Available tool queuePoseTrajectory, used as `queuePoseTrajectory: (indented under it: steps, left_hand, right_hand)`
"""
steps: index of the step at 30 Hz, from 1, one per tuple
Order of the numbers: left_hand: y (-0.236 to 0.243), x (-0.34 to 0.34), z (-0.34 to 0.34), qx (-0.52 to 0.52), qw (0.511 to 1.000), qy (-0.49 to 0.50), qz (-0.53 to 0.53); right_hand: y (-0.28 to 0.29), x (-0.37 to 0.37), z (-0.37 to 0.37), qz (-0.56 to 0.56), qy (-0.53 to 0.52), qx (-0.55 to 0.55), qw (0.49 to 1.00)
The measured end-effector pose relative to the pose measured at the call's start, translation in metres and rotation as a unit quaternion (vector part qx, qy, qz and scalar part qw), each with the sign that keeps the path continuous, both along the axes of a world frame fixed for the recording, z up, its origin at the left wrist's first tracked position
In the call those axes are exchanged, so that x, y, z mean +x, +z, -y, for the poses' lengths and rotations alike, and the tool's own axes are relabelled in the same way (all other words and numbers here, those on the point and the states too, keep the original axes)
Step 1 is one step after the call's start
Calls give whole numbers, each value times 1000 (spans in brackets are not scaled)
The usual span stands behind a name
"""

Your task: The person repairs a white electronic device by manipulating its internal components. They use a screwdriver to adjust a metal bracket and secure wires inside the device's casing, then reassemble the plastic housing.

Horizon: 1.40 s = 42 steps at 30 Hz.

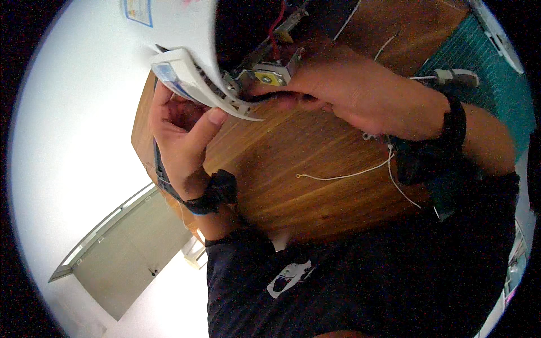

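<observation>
My left hand (183,129) is closed on a curved white plastic panel (191,79) with a blue patch, its thumb on the lower edge and its fingers behind. Beside it, the open underside of a white appliance housing (186,28) shows a dark interior. A metal bracket (287,70) holding a yellow part (267,79) sits in that opening, with a red wire (276,31) above. My right hand (360,90) is closed right by the bracket, its fingertips curled at a black edge. What exactly they grip is partly hidden.
White wires with ring ends (344,177) lie on the wooden table (265,163). A screwdriver (456,77) rests at the right by a green mat (451,50). A pale cabinet (121,253) stands beyond the table at lower left. Black straps (453,121) circle both wrists.
</observation>
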<state>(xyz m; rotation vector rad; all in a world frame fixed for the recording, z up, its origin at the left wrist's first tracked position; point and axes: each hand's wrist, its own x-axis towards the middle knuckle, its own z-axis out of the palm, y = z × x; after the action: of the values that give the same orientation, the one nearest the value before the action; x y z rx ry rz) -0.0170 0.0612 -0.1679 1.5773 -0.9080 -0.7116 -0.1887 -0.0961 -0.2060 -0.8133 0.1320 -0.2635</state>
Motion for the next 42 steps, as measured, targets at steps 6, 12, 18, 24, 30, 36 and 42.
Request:
queuePoseTrajectory:
  steps: [6,12,18,24,30,36,42]
  left_hand:
    - [22,-9,8,51,997,-9,53]
    - [34,-19,19,52,998,-11,26]
    - [36,-20,25,2,1000,-13,-18]
    - [43,-13,24,22,999,-29,18]
    - [48,-14,34,10,999,-39,10]
    - [51,-11,34,-5,999,-49,4]
    - [51,-9,37,-21,998,-63,-12]
  right_hand:
    - [-11,-4,7,-67,22,-94,993]
    - [-2,-5,22,-109,76,-67,989]
    - [15,-4,17,-121,22,-34,992]
    - [4,0,27,-125,88,-4,988]
    - [-5,0,41,-127,135,18,982]
    - [12,8,40,-167,109,123,972]
    - [27,3,41,-162,78,33,983]
